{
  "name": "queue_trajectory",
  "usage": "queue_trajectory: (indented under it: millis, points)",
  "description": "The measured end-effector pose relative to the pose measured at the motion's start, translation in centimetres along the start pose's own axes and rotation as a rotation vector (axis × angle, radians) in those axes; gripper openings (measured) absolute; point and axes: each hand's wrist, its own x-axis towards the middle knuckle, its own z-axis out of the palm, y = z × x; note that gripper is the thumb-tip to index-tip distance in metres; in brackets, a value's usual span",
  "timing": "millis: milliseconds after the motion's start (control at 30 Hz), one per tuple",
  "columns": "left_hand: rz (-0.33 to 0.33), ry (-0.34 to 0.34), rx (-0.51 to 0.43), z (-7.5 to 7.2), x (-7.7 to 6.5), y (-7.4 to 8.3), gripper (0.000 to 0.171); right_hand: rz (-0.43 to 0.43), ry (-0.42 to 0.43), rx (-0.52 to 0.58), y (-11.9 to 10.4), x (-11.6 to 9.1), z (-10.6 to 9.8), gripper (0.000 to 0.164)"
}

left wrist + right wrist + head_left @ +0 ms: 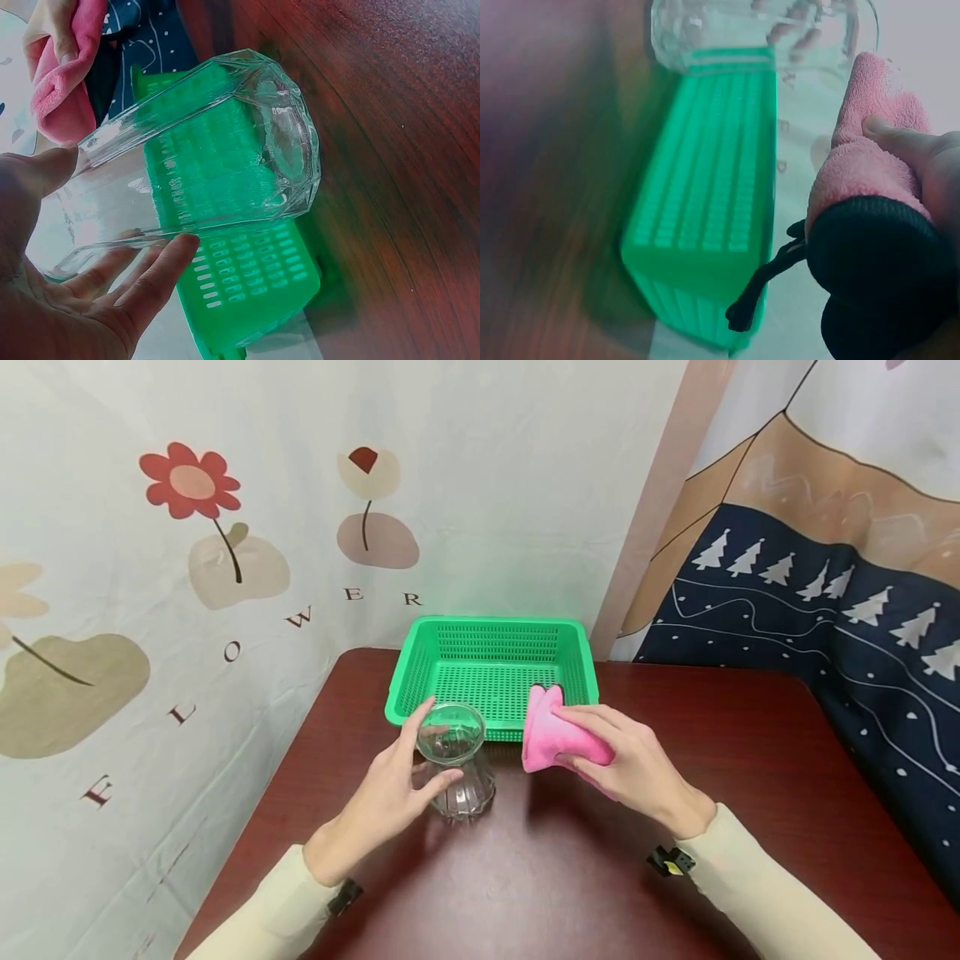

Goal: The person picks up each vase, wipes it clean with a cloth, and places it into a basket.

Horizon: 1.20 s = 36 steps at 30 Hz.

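Observation:
A clear glass vase [467, 785] with a flared rim and faceted base is upright in front of the green basket. My left hand [390, 781] holds it near the neck, thumb on one side and fingers on the other. In the left wrist view the thumb and fingers lie along the vase [202, 150]. My right hand [633, 760] grips a bunched pink plush cloth [558, 735], raised to the vase's right and apart from it. The right wrist view shows the thumb pressed into the cloth [862, 169], with a black part [885, 244] and black cord below.
The green plastic basket [495, 727] with slotted walls stands at the back of the dark red-brown table [510, 893]. Behind the table hangs a printed curtain [495, 527] with flowers and letters. A dark blue tree-print cloth [787, 602] hangs at the right.

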Motion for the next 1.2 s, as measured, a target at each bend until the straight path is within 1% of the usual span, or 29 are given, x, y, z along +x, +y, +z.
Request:
queue_trajectory:
  millis: [233, 467, 633, 767, 900, 967, 1133, 1200]
  points:
    - [0.024, 0.011, -0.001, 0.0, 0.0, 0.0, 0.116, -0.021, -0.045, 0.082, -0.8, 0.4, 2.2, 0.08]
    - [0.014, 0.003, -0.005, 0.1, 0.1, 0.1, 0.115, -0.045, -0.061, 0.104, -1.4, 0.9, 4.0, 0.079]
    - [0.001, -0.004, -0.024, 0.0, 0.1, 0.1, 0.11, -0.04, -0.062, 0.12, -1.5, 0.9, 5.0, 0.077]
    - [-0.009, -0.018, -0.038, 0.0, 0.0, 0.1, 0.108, -0.03, -0.066, 0.137, -1.6, 0.9, 5.7, 0.072]
    - [-0.003, -0.023, -0.035, -0.1, 0.1, 0.1, 0.105, -0.008, -0.079, 0.158, -1.8, 0.9, 6.2, 0.071]
    - [0.005, -0.022, -0.038, -0.1, 0.1, 0.1, 0.104, 0.016, -0.086, 0.172, -1.9, 0.9, 6.5, 0.07]
    - [0.024, -0.015, -0.051, -0.1, 0.1, 0.0, 0.104, 0.083, -0.1, 0.216, -2.3, 1.0, 7.1, 0.059]
    - [0.027, -0.011, -0.051, 0.0, 0.1, 0.0, 0.104, 0.084, -0.094, 0.223, -2.4, 1.0, 7.3, 0.055]
